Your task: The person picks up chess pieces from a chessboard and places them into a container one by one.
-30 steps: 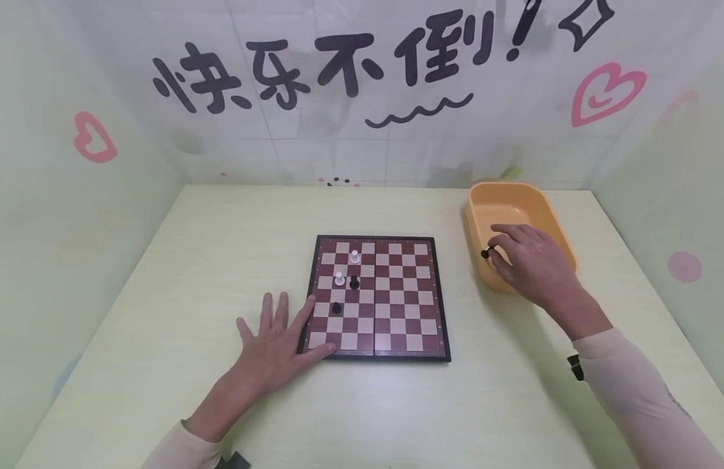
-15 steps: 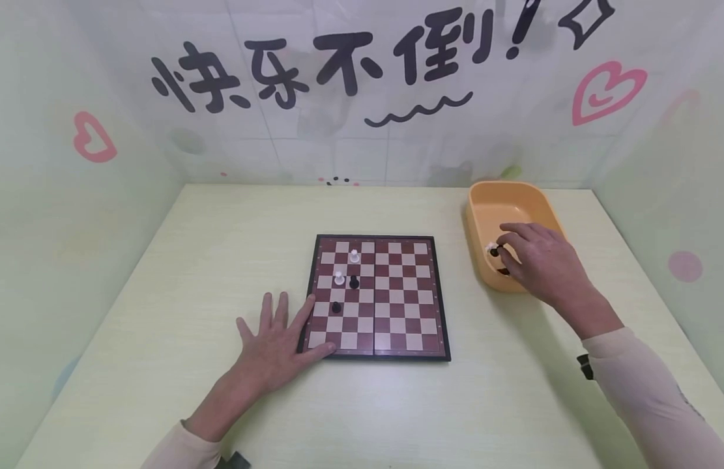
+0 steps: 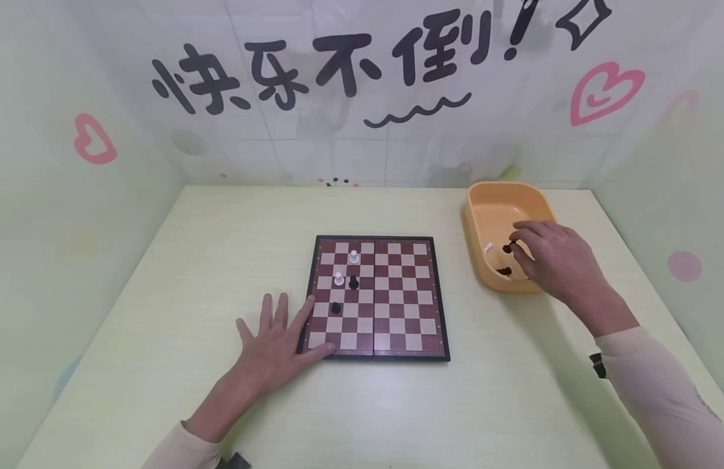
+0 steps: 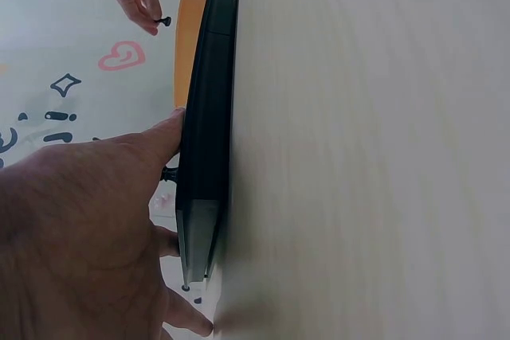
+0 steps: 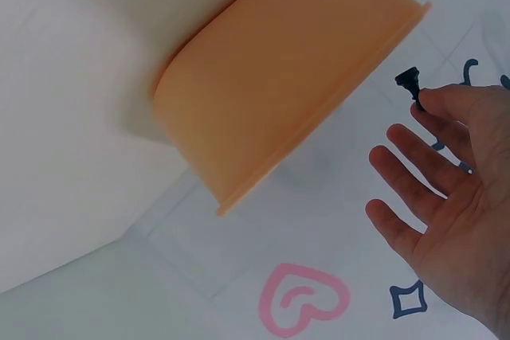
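My right hand [image 3: 552, 257] has shifted rightward, taking the black chess piece [image 3: 507, 248] with it. My left hand [image 3: 274, 355] lies as before, fingers spread, index finger and thumb touching the left part of the chessboard [image 3: 404, 293], whose left half bears four chess pieces [image 3: 339, 279]. Inside the orange basin [image 3: 498, 218], a white piece [image 3: 488, 247] now shows fully. Above its rim, my right thumb and index finger pinch the black one, other fingers apart.
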Action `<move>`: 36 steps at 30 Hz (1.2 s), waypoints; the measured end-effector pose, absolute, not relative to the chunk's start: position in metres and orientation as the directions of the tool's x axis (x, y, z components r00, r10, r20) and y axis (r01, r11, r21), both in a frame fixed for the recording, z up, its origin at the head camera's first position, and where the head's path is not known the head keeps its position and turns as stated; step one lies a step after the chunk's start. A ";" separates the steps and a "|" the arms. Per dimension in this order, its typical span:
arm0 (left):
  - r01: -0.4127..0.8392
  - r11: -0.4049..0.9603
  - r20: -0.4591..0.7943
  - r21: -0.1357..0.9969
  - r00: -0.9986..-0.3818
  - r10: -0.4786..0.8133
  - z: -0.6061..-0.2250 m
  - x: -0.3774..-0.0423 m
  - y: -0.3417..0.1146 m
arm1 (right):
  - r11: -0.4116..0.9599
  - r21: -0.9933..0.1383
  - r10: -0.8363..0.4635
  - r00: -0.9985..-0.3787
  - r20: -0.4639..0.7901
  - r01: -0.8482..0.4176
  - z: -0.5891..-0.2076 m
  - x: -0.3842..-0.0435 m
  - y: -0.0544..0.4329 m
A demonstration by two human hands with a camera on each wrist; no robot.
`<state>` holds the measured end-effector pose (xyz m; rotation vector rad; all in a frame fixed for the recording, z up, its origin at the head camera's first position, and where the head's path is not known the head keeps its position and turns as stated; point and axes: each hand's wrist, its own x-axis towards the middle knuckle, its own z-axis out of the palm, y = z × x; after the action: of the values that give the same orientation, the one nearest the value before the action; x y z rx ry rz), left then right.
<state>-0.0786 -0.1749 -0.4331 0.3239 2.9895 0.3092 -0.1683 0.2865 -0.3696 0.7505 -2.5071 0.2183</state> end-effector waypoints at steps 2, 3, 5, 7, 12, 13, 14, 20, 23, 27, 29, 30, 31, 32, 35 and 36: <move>0.198 0.956 -0.096 0.216 -0.970 0.223 -0.433 -0.079 -0.175 | 0.838 -0.011 -0.464 -0.723 0.512 -0.545 -0.369 -0.168 0.289; 0.198 0.956 -0.095 0.216 -0.970 0.223 -0.433 -0.079 -0.175 | 0.841 -0.012 -0.461 -0.726 0.510 -0.541 -0.368 -0.168 0.291; 0.199 0.955 -0.095 0.219 -0.970 0.223 -0.433 -0.078 -0.175 | 0.845 -0.013 -0.456 -0.732 0.506 -0.535 -0.367 -0.169 0.293; 0.197 0.955 -0.093 0.221 -0.971 0.222 -0.433 -0.078 -0.175 | 0.850 -0.015 -0.451 -0.741 0.498 -0.527 -0.367 -0.169 0.296; 0.193 0.956 -0.092 0.220 -0.972 0.218 -0.432 -0.078 -0.175 | 0.862 -0.027 -0.431 -0.759 0.488 -0.507 -0.366 -0.168 0.302; 0.194 0.956 -0.091 0.219 -0.972 0.218 -0.432 -0.078 -0.174 | 0.863 -0.024 -0.430 -0.758 0.490 -0.505 -0.366 -0.169 0.304; 0.194 0.957 -0.090 0.217 -0.972 0.218 -0.432 -0.079 -0.174 | 0.865 -0.021 -0.428 -0.758 0.492 -0.502 -0.366 -0.169 0.306; 0.196 0.958 -0.086 0.207 -0.972 0.218 -0.431 -0.079 -0.174 | 0.872 -0.018 -0.417 -0.760 0.498 -0.490 -0.366 -0.170 0.312; 0.197 0.958 -0.088 0.207 -0.972 0.219 -0.430 -0.079 -0.174 | 0.873 -0.028 -0.410 -0.763 0.500 -0.487 -0.366 -0.170 0.314; 0.195 0.959 -0.092 0.208 -0.972 0.217 -0.430 -0.079 -0.174 | 0.870 -0.031 -0.413 -0.763 0.498 -0.492 -0.366 -0.169 0.314; 0.193 0.959 -0.094 0.209 -0.972 0.217 -0.430 -0.079 -0.174 | 0.872 -0.035 -0.411 -0.767 0.492 -0.489 -0.367 -0.169 0.313; 0.193 0.958 -0.095 0.210 -0.972 0.217 -0.430 -0.079 -0.174 | 0.873 -0.037 -0.409 -0.770 0.489 -0.487 -0.367 -0.169 0.313; 0.194 0.958 -0.095 0.210 -0.972 0.217 -0.430 -0.079 -0.174 | 0.873 -0.038 -0.408 -0.772 0.487 -0.486 -0.367 -0.169 0.312; 0.194 0.958 -0.094 0.209 -0.972 0.217 -0.430 -0.079 -0.174 | 0.875 -0.043 -0.405 -0.776 0.483 -0.483 -0.367 -0.168 0.312; 0.194 0.958 -0.096 0.211 -0.971 0.218 -0.430 -0.079 -0.174 | 0.877 -0.051 -0.398 -0.782 0.479 -0.477 -0.367 -0.168 0.310; 0.193 0.958 -0.097 0.212 -0.971 0.217 -0.431 -0.079 -0.175 | 0.878 -0.051 -0.397 -0.783 0.479 -0.476 -0.367 -0.168 0.310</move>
<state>-0.0788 -0.1745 -0.4306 0.3141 2.9901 0.3054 -0.1677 0.3096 -0.3670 0.6377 -2.5825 0.2332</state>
